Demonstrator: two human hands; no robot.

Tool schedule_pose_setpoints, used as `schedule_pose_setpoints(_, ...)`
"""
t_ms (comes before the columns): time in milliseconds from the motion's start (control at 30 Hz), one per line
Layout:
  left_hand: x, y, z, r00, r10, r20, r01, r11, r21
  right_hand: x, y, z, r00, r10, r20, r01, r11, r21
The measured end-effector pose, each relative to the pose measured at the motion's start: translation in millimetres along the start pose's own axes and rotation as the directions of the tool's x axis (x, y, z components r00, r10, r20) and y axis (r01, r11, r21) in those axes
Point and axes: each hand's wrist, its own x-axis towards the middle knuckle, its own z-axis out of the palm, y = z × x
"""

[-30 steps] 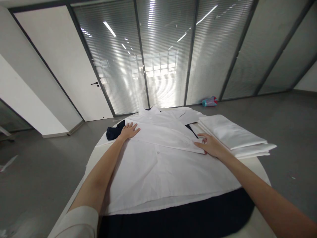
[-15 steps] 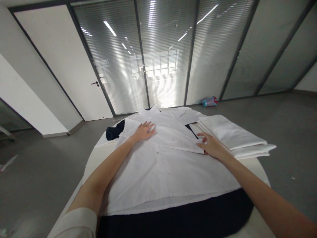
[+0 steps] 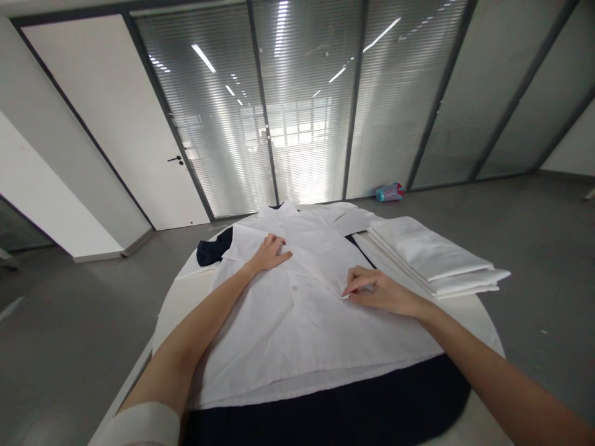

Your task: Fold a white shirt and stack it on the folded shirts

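A white buttoned shirt (image 3: 297, 334) lies spread front up, its collar at the far end and one sleeve folded across the chest. My left hand (image 3: 267, 254) rests on the upper chest, thumb out to the side and fingers slightly bent, with nothing gripped. Between the thumb and fingertips of my right hand (image 3: 374, 291) is a pinched edge of the folded sleeve, right of the button line. Dark navy cloth (image 3: 344, 406) shows beneath the hem, and a dark bundle (image 3: 214, 249) pokes out beside the left shoulder.
A stack of folded white cloth (image 3: 437, 254) sits on the right side of the rounded white table (image 3: 481, 328), partly overhanging its edge. Beyond are a glass partition with blinds, a white door (image 3: 116, 118) and a blue-and-red item (image 3: 389, 192) on the floor.
My right hand has moved left and nearer to me, bringing the sleeve's end inward over the shirt front. My left hand's fingers have gone from spread flat to slightly bent.
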Motion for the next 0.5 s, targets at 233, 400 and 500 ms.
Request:
schedule_pose_setpoints(233,0.1,4.7,-4.3,0.998,-0.050,0.024,0.047,0.995,0.085,1.8,2.8,6.4,0.980,0.027,0.197,-0.044,0.996,0.079)
schedule_pose_setpoints(400,-2.1,3.9,-4.1,1.000,-0.017,0.022,0.016,0.998,0.064,7.6,12.9,1.7,0.950,0.179,-0.257,-0.123,0.968,0.220)
schedule_pose_setpoints(500,-2.4,4.4,-2.4,0.998,-0.003,0.057,-0.001,0.996,0.086,10.6,33.9,-8.4,0.743,0.378,-0.553,-0.217,0.917,0.335)
